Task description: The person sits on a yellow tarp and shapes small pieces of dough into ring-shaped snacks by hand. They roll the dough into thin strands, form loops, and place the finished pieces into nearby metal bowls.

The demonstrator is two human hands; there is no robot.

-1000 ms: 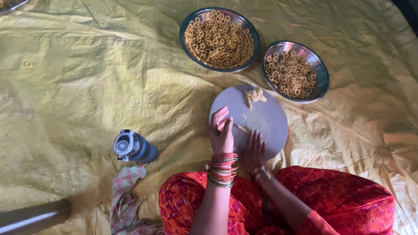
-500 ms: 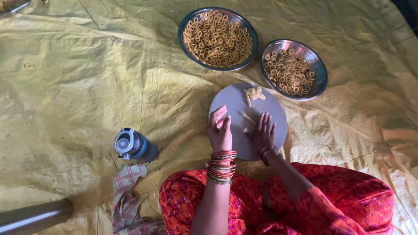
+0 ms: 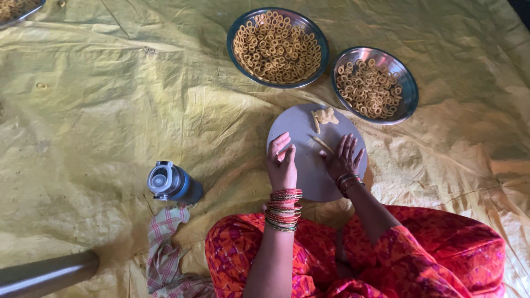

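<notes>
A round grey board (image 3: 309, 171) lies on the yellow sheet in front of my knees. My left hand (image 3: 282, 164) rests flat on the board's left side, fingers apart, holding nothing. My right hand (image 3: 343, 157) lies palm down on the board's right side, its fingers over a thin rolled strip of dough (image 3: 322, 144). A small lump of dough (image 3: 326, 116) and another short strip sit at the board's far edge. Many bangles circle both wrists.
Two metal bowls hold ring-shaped dough pieces: a large one (image 3: 277, 16) and a smaller one (image 3: 407, 88) beyond the board. A blue lidded bottle (image 3: 172, 183) stands to the left beside a checked cloth (image 3: 165, 254). A metal cylinder (image 3: 47, 273) lies at bottom left.
My right hand has slid forward and rightward across the board onto the dough strip. My left hand has stayed in about the same place.
</notes>
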